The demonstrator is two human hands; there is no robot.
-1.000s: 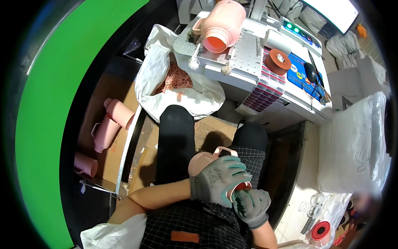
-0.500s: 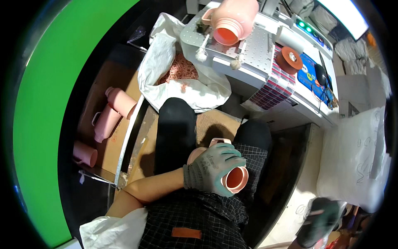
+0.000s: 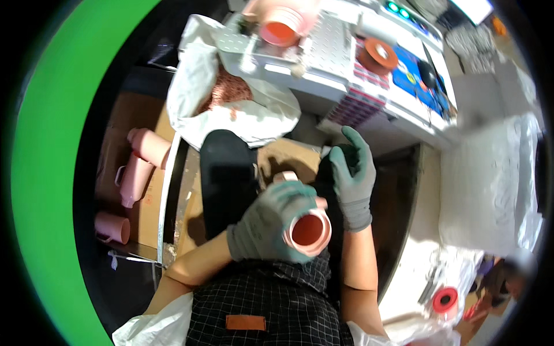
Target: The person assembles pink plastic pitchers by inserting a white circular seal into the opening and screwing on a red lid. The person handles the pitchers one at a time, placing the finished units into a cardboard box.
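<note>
My left hand (image 3: 268, 222), in a grey and green glove, wraps round a pink plastic jug (image 3: 310, 230) held above my lap. The jug's round mouth faces up toward me, and its handle pokes out beyond my fingers. My right hand (image 3: 354, 179), gloved the same way, is raised to the right of the jug, apart from it. Its thumb and fingers are spread in a curve, with nothing visible between them. Several similar pink jug bodies (image 3: 137, 179) lie in a cardboard-lined bin at my left.
Ahead, a large pink jug (image 3: 281, 26) rests on a perforated worktop (image 3: 329, 55) beside an orange-brown tape roll (image 3: 378, 56). A white sack (image 3: 190, 86) holds pink shavings (image 3: 228, 89). At right are a wrapped white bundle (image 3: 485, 184) and a red ring-shaped part (image 3: 445, 300).
My right hand has come from the lower right side up beside the jug. My left hand keeps its hold, and the jug's mouth is turned more toward me. The whole view has shifted slightly.
</note>
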